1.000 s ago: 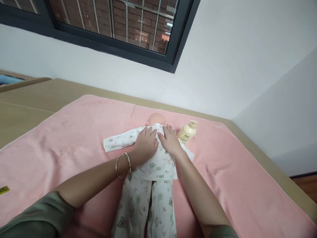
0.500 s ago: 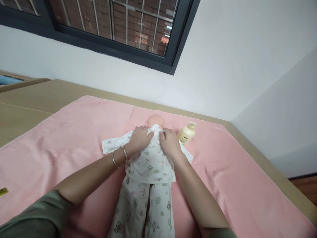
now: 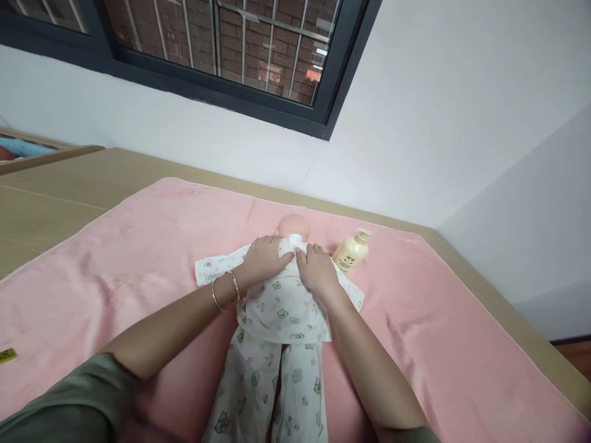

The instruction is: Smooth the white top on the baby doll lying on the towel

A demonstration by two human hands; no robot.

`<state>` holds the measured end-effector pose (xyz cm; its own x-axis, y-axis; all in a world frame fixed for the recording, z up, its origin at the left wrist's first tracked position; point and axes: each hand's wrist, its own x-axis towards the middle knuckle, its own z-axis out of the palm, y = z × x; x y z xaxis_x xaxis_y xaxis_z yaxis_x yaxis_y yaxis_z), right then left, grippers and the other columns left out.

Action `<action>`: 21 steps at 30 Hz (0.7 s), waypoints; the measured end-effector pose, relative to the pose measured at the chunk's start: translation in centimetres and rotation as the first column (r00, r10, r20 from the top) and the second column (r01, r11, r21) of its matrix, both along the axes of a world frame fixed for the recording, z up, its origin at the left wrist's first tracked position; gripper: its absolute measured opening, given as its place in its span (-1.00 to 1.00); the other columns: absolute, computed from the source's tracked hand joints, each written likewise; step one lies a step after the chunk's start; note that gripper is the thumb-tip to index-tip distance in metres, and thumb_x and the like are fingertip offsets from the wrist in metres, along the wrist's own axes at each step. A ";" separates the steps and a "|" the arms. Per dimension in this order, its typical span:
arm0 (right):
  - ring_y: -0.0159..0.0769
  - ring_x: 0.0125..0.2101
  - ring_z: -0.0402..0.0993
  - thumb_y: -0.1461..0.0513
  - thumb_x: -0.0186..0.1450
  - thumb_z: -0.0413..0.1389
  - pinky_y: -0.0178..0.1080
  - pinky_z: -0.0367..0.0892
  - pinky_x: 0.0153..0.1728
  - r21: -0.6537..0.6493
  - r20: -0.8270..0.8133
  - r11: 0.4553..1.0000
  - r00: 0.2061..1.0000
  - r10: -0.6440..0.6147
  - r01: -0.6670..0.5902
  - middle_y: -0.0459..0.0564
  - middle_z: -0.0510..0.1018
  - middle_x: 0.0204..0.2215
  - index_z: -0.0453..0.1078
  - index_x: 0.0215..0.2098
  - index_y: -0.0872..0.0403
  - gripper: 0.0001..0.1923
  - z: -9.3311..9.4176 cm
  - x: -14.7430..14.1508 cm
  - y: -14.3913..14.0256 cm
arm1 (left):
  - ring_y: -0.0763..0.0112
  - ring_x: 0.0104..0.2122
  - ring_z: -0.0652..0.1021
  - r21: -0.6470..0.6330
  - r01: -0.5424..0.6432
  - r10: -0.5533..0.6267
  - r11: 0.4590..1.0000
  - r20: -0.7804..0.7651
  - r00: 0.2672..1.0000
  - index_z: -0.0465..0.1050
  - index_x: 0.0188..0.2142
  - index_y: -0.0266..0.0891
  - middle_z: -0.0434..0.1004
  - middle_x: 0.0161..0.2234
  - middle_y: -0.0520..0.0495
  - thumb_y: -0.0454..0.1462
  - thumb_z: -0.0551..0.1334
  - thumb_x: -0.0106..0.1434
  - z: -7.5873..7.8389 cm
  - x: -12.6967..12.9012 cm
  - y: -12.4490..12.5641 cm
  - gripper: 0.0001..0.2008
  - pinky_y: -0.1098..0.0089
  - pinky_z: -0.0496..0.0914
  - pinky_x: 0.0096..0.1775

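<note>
A baby doll lies stretched out on a pink blanket, in white pyjamas with small green and pink prints. Its smooth, bald head points away from me, and no face shows. My left hand lies flat on the left side of the doll's upper body, fingers over the shoulder. On the other side, my right hand rests the same way. Both thumbs point inward and nearly meet just below the collar. Two thin bangles circle my left wrist. The doll's sleeves stretch out to either side.
Right of the doll's shoulder, a pale yellow pump bottle leans over on the pink blanket. The blanket covers a tan surface against a white wall. A dark-framed window is above. A small yellow label lies far left.
My thumbs have come closer together at the middle of the doll's upper body. The whole view has shifted slightly. The doll and bottle stay in place.
</note>
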<state>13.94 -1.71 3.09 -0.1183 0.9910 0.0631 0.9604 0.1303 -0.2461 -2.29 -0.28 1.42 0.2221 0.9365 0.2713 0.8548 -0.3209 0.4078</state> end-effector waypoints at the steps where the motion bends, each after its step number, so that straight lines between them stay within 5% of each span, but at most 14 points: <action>1: 0.16 0.34 0.16 -0.01 0.53 -0.31 0.09 0.03 0.30 0.002 0.012 1.000 1.000 -0.001 0.001 0.47 0.33 0.28 0.25 0.29 0.37 -0.30 -0.1 -0.3 -0.4 | 0.04 -0.08 0.59 -0.030 0.007 -0.006 1.000 0.008 1.000 0.47 -0.11 -0.25 0.63 -0.12 -0.25 -0.04 0.08 0.37 0.2 -0.2 0.3 -0.63 0.14 0.42 -0.01; 8: 0.11 0.41 0.02 -0.05 0.53 -0.31 0.16 -0.15 0.37 -0.055 -0.095 0.998 0.995 0.024 -0.029 0.43 0.20 0.36 0.19 0.34 0.35 -0.28 -0.3 0.4 0.5 | -0.08 0.13 0.49 0.090 0.003 0.005 0.996 -0.084 0.996 0.41 0.07 -0.44 0.53 0.08 -0.46 -0.13 0.00 0.42 -0.9 0.8 -0.8 -0.54 0.02 0.31 0.17; 12: 0.02 0.34 0.19 -0.08 0.53 -0.32 0.25 -0.32 0.37 -0.085 -0.190 0.992 0.979 0.072 -0.089 0.26 0.35 0.31 0.32 0.23 0.14 -0.35 -0.3 1.9 2.1 | -0.12 0.22 0.40 0.197 0.028 -0.002 0.980 -0.132 0.991 0.31 0.17 -0.60 0.42 0.17 -0.59 -0.17 -0.05 0.45 -1.8 1.5 -1.7 -0.47 -0.01 0.24 0.23; 21: 0.12 0.25 0.30 0.00 0.53 -0.27 0.11 -0.07 0.32 -0.019 0.036 0.996 0.995 0.089 -0.088 0.45 0.44 0.19 0.38 0.16 0.33 -0.35 1.3 -0.9 -1.8 | 0.07 -0.06 0.60 -0.167 0.050 -0.035 0.985 0.092 0.995 0.45 -0.10 -0.31 0.61 -0.05 -0.32 -0.04 -0.10 0.46 -0.2 -0.7 1.6 -0.53 0.16 0.44 -0.02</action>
